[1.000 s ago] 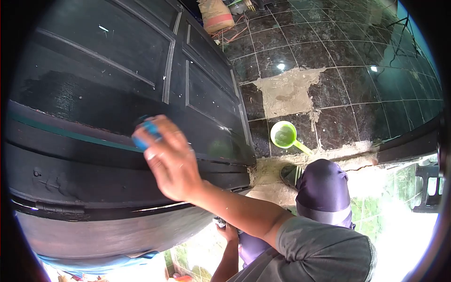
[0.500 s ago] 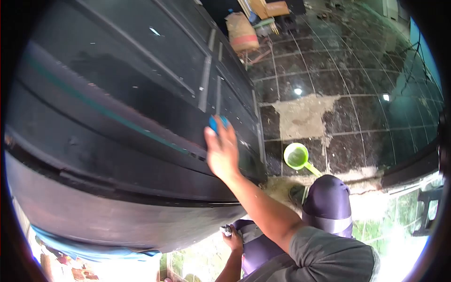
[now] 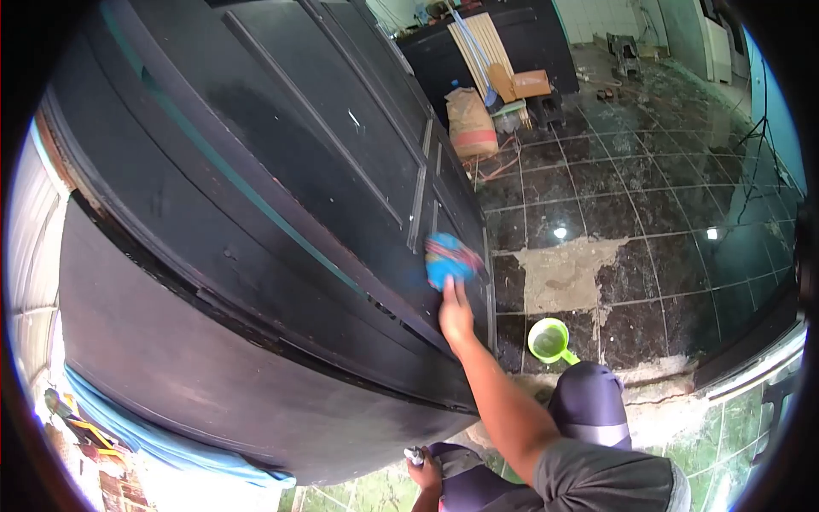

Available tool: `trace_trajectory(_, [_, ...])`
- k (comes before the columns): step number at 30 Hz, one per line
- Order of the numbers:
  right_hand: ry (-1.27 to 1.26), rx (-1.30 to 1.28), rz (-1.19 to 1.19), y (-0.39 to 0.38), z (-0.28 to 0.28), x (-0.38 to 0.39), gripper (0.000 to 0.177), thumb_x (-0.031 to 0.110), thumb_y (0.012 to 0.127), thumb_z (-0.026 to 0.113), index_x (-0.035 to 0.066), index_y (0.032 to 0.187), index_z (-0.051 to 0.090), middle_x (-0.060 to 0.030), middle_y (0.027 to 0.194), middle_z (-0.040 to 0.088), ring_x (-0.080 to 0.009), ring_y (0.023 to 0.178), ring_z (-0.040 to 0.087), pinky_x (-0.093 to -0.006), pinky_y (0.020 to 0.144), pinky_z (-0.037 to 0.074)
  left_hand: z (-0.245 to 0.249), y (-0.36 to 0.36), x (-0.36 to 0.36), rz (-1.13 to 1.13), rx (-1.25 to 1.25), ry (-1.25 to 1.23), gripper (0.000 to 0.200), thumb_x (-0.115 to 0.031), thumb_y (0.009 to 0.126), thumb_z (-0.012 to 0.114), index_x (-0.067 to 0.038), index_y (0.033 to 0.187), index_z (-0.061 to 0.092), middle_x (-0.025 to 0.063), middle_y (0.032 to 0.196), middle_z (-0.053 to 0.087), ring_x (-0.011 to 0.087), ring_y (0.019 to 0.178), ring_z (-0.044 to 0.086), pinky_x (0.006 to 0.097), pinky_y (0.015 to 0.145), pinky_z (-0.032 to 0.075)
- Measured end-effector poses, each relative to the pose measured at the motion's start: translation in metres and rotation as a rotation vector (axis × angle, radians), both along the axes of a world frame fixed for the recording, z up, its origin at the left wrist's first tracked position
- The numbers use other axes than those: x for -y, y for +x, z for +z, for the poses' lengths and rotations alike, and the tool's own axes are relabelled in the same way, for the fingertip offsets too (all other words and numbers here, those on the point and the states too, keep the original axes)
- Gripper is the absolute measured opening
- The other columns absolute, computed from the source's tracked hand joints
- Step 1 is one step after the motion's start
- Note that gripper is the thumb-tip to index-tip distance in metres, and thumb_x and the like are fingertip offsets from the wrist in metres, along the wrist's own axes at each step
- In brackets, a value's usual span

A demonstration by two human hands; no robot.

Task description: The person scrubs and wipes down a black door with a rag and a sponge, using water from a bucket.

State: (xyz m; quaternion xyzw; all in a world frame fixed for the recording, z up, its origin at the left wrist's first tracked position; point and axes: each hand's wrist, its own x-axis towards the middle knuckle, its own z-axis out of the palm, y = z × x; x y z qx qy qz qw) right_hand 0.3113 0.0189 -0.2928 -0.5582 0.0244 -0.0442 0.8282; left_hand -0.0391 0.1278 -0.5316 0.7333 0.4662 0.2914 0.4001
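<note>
1 blue cloth [image 3: 449, 261], blurred, grasped by the right hand [image 3: 456, 319], at the dark door [image 3: 290, 162] near its floor-side edge [image 3: 490, 299]. Left hand [image 3: 425, 474] grasping a small pale-tipped object [image 3: 414, 456], type unclear. Possible trouble: raised moulding [image 3: 420, 205] snagging the cloth; a shifted knee [image 3: 589, 401] tipping the green dipper [image 3: 570, 358] nearby. Edge limits strokes to that side; room runs back along the door, with tiled floor [image 3: 670, 269] beyond.

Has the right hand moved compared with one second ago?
Yes: judged against the bare patch in the tiled floor, the right hand has shifted across the door toward that patch.
</note>
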Motion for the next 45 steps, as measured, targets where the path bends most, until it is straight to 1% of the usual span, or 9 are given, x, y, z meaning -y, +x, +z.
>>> trace_trajectory(1, [-0.157, -0.067, -0.044, -0.001, -0.078, -0.022, 0.049, 0.029, 0.107, 0.058, 0.004, 0.149, 0.052, -0.0187, 0.143, 0.063, -0.0283, 0.135, 0.059, -0.0382, 0.113, 0.043, 0.001, 0.0, 0.001, -0.012, 0.038, -0.024, 0.038, -0.03, 0.091, 0.077, 0.003, 0.105, 0.066, 0.0152, 0.092, 0.071, 0.0279, 0.085, 0.066, 0.0432, 0.082, 0.052])
trace_trajectory(15, [-0.426, 0.874, -0.211, 0.047, 0.202, 0.092, 0.031, 0.033, 0.096, 0.067, 0.005, 0.101, 0.078, -0.0181, 0.096, 0.077, -0.0368, 0.093, 0.074, -0.0435, 0.084, 0.057, -0.003, -0.012, -0.015, -0.066, 0.149, -0.158, 0.032, -0.027, 0.101, 0.069, 0.003, 0.109, 0.063, 0.0102, 0.095, 0.069, 0.0192, 0.084, 0.059, 0.0371, 0.082, 0.049])
trace_trajectory(25, [-1.417, 0.279, 0.52, 0.164, -0.15, 0.193, 0.024, 0.025, 0.086, 0.068, 0.014, 0.106, 0.075, -0.0163, 0.1, 0.076, -0.037, 0.097, 0.072, -0.0458, 0.088, 0.057, -0.016, -0.043, -0.018, -0.003, 0.073, -0.277, 0.038, -0.034, 0.102, 0.07, 0.003, 0.108, 0.063, 0.0076, 0.09, 0.066, 0.0169, 0.079, 0.055, 0.0368, 0.075, 0.046])
trace_trajectory(29, [-1.729, 0.286, 0.699, 0.144, -0.283, 0.201, 0.065, 0.015, 0.081, 0.075, 0.024, 0.143, 0.061, -0.0216, 0.123, 0.07, -0.0368, 0.111, 0.07, -0.0452, 0.098, 0.056, -0.023, -0.07, -0.019, -0.095, -0.236, -0.259, 0.053, -0.034, 0.112, 0.051, 0.003, 0.149, 0.045, 0.0143, 0.13, 0.055, 0.0243, 0.114, 0.053, 0.0392, 0.114, 0.03])
trace_trajectory(34, [-1.822, 0.099, 0.728, 0.123, -0.327, 0.218, 0.068, 0.007, 0.089, 0.066, 0.032, 0.151, 0.054, -0.0179, 0.132, 0.068, -0.0372, 0.117, 0.069, -0.0486, 0.099, 0.057, -0.088, -0.131, -0.039, -0.414, -0.801, 0.766, 0.055, -0.019, 0.111, 0.05, -0.003, 0.161, 0.034, 0.0175, 0.145, 0.054, 0.0309, 0.133, 0.05, 0.0485, 0.124, 0.023])
trace_trajectory(36, [-1.762, 0.101, 0.699, 0.131, -0.331, 0.219, 0.052, 0.004, 0.092, 0.058, 0.024, 0.14, 0.066, -0.015, 0.125, 0.072, -0.0368, 0.111, 0.071, -0.0455, 0.096, 0.058, -0.094, -0.132, -0.041, -0.361, -0.596, 0.609, 0.079, -0.007, 0.089, 0.072, -0.008, 0.16, 0.038, 0.0273, 0.142, 0.052, 0.0471, 0.125, 0.055, 0.0554, 0.114, 0.036])
trace_trajectory(41, [-1.441, 0.368, 0.571, 0.138, -0.299, 0.221, 0.038, 0.0, 0.084, 0.061, 0.011, 0.116, 0.079, -0.0188, 0.108, 0.076, -0.0389, 0.096, 0.072, -0.0448, 0.087, 0.059, -0.097, -0.119, -0.036, -0.454, -0.643, 0.7, 0.075, -0.017, 0.094, 0.071, -0.006, 0.16, 0.037, 0.0123, 0.147, 0.06, 0.0362, 0.128, 0.06, 0.0582, 0.121, 0.025])
trace_trajectory(43, [-1.302, 0.435, 0.51, 0.129, -0.251, 0.218, 0.031, -0.003, 0.084, 0.064, 0.006, 0.109, 0.08, -0.0202, 0.096, 0.077, -0.0335, 0.08, 0.073, -0.043, 0.077, 0.058, -0.063, -0.087, -0.024, -0.289, -0.451, 0.181, 0.073, -0.02, 0.097, 0.069, -0.002, 0.16, 0.037, 0.0153, 0.141, 0.062, 0.0357, 0.124, 0.061, 0.056, 0.119, 0.029])
trace_trajectory(45, [-1.125, 0.242, 0.535, 0.124, -0.195, 0.217, 0.028, -0.003, 0.085, 0.063, 0.005, 0.107, 0.079, -0.0214, 0.097, 0.076, -0.0307, 0.081, 0.074, -0.04, 0.076, 0.059, -0.089, -0.094, -0.031, -0.442, -0.655, 0.701, 0.063, -0.031, 0.101, 0.068, 0.005, 0.149, 0.048, 0.0201, 0.125, 0.066, 0.0356, 0.113, 0.062, 0.0498, 0.108, 0.04])
